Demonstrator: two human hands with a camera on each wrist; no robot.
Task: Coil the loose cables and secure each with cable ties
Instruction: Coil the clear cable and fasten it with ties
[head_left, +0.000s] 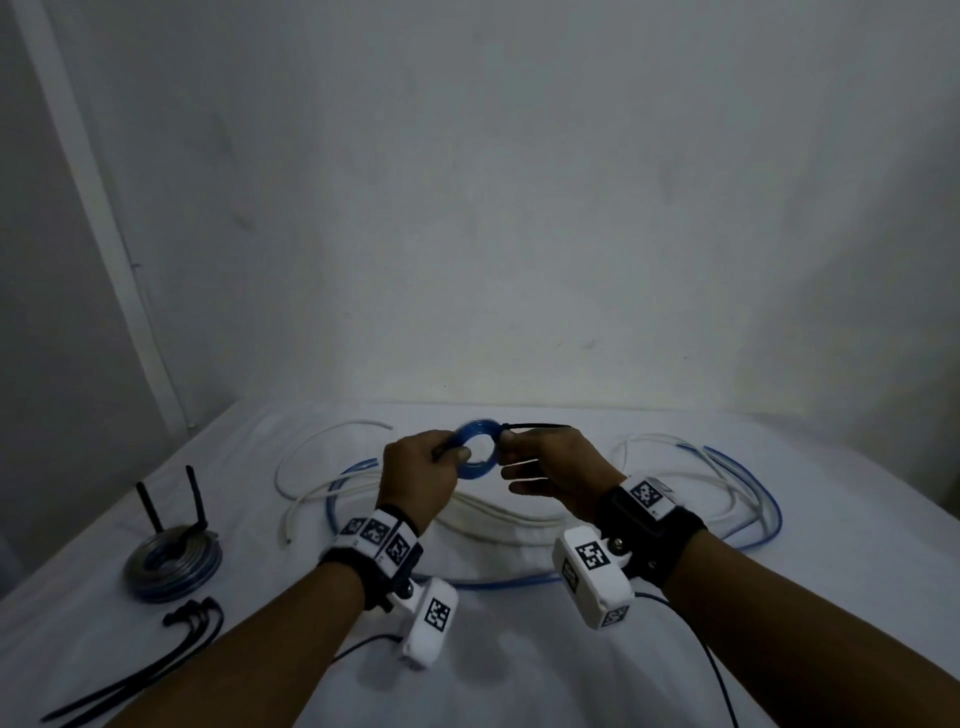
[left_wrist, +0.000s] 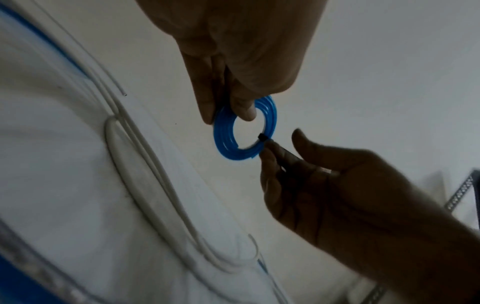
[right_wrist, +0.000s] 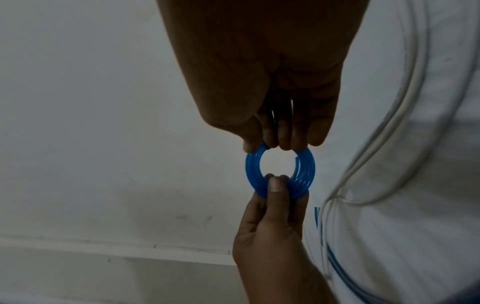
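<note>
A white-covered surface (head_left: 779, 597) carries everything, set against a pale wall (head_left: 519, 182). Across its middle and right sprawl loose white cables (head_left: 306, 457) and loose blue cables (head_left: 769, 499), overlapping in wide loops. On the left sits a finished coil (head_left: 174, 564) of grey and blue cable, with two black tie tails standing up from it, and just in front of it lies a bundle of spare black cable ties (head_left: 156, 665). Held up above the loose cables, between both hands, is a small blue coil (head_left: 475, 449). The left hand (head_left: 418, 480) pinches the coil's left side between thumb and fingers. The right hand (head_left: 550, 467) pinches a black cable tie (head_left: 535, 427) wrapped round the coil's right side, its remaining fingers loosely extended; the tie's tail sticks out rightward.
</note>
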